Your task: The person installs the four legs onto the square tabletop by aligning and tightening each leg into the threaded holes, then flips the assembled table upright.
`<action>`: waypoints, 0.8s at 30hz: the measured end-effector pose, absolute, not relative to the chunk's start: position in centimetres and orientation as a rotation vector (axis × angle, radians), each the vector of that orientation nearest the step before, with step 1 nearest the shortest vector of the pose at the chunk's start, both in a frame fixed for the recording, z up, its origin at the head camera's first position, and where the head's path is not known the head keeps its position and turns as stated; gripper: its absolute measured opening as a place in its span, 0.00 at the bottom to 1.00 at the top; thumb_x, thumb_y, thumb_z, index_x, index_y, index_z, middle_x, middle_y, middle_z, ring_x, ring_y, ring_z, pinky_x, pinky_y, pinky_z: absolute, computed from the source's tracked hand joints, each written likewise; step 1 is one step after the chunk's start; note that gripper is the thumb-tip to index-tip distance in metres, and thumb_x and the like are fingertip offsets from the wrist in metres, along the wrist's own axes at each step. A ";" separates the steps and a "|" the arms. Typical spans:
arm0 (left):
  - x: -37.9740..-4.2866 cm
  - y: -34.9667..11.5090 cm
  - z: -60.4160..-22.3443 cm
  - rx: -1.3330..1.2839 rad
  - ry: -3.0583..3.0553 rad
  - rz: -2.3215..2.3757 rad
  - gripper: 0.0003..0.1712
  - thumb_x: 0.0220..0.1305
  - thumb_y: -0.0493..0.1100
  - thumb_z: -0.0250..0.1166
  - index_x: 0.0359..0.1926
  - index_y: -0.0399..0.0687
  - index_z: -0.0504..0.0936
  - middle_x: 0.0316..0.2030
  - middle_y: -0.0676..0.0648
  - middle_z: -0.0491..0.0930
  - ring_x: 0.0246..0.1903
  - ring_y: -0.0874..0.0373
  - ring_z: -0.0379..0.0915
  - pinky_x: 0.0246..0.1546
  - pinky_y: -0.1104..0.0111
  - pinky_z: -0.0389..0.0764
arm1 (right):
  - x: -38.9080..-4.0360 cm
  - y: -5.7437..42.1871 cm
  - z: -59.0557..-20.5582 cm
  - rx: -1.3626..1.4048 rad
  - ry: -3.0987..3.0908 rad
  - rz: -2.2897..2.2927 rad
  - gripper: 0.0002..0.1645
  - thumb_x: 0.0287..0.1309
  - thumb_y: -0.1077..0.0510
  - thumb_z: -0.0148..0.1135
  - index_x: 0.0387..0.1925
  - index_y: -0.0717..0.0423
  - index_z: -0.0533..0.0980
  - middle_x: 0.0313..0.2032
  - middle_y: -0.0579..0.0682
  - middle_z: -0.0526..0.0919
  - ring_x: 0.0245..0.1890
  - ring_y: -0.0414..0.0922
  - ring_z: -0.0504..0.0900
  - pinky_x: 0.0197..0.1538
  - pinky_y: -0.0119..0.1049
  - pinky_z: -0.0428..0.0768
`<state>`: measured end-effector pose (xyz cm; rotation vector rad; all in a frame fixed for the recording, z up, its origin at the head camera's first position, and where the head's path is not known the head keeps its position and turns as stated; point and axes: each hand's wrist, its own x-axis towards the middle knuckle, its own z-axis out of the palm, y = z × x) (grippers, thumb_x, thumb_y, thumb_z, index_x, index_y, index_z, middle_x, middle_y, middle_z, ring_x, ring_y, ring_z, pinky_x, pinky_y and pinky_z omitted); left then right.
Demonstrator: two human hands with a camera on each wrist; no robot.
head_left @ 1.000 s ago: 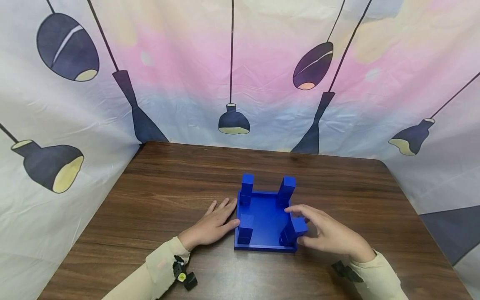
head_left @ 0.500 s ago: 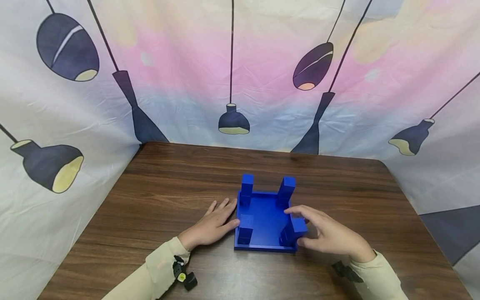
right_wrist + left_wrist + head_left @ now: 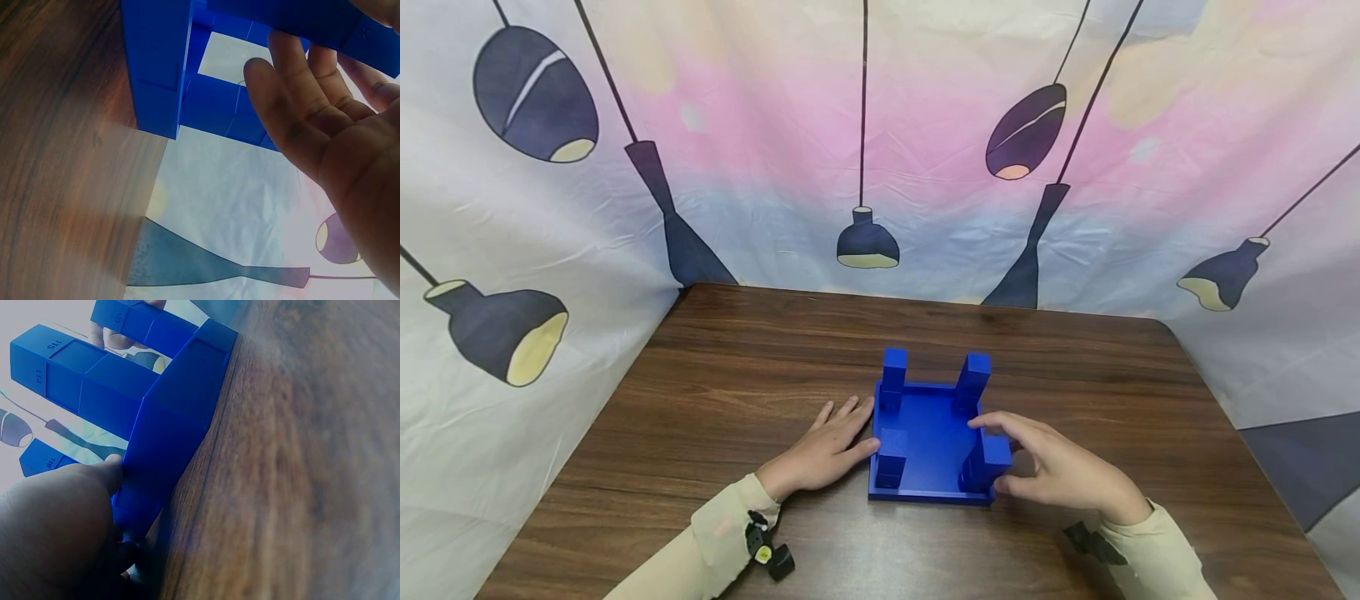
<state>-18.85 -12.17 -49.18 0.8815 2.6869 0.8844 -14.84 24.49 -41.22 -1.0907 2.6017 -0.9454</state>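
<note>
A blue square tray point(image 3: 932, 442) with a low rim lies on the table, with an upright blue block post at each corner. My left hand point(image 3: 816, 457) rests flat beside it, thumb and fingertips touching its left rim. My right hand point(image 3: 1063, 468) holds the near-right post point(image 3: 983, 465) between thumb and curled fingers; this post leans a little outward. Standing apart from the hands are the near-left post point(image 3: 891, 460), the far-left post point(image 3: 893, 379) and the far-right post point(image 3: 973, 379). In the left wrist view, the near-left post point(image 3: 94, 375) shows raised numbers.
The dark wood-grain table point(image 3: 760, 350) extends around the tray. Behind it hangs a cloth backdrop point(image 3: 790, 167) printed with lamps. A black wrist device point(image 3: 767, 550) is strapped to the left sleeve.
The top of the near-right post has shifted slightly left, toward upright, in my right hand. My left hand and the tray have stayed put.
</note>
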 end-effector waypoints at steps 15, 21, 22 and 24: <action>-18.9 -12.2 -49.2 0.880 2.688 0.893 0.43 0.83 0.60 0.50 0.82 0.35 0.53 0.81 0.39 0.54 0.82 0.42 0.42 0.80 0.40 0.33 | -15.4 24.6 -41.9 -1.221 2.465 -1.097 0.59 0.50 0.81 0.63 0.81 0.49 0.57 0.62 0.54 0.81 0.57 0.42 0.78 0.30 0.30 0.74; -19.0 -12.2 -49.3 0.879 2.692 0.889 0.43 0.83 0.60 0.50 0.83 0.36 0.53 0.81 0.39 0.54 0.82 0.42 0.42 0.80 0.41 0.33 | -15.5 24.5 -42.0 -1.250 2.419 -1.138 0.58 0.51 0.83 0.61 0.81 0.53 0.57 0.59 0.55 0.82 0.52 0.41 0.76 0.26 0.25 0.69; -19.0 -12.1 -49.3 0.880 2.692 0.890 0.43 0.83 0.60 0.50 0.83 0.35 0.53 0.81 0.39 0.54 0.82 0.42 0.42 0.80 0.41 0.33 | -15.5 24.4 -42.0 -1.247 2.416 -1.140 0.58 0.51 0.83 0.61 0.81 0.53 0.57 0.58 0.55 0.82 0.52 0.41 0.76 0.25 0.24 0.69; -19.0 -12.1 -49.3 0.881 2.692 0.891 0.43 0.83 0.60 0.50 0.83 0.35 0.53 0.81 0.39 0.54 0.82 0.42 0.42 0.80 0.41 0.33 | -15.6 24.4 -42.2 -1.241 2.414 -1.139 0.57 0.51 0.83 0.62 0.81 0.54 0.57 0.58 0.56 0.82 0.53 0.42 0.76 0.25 0.24 0.68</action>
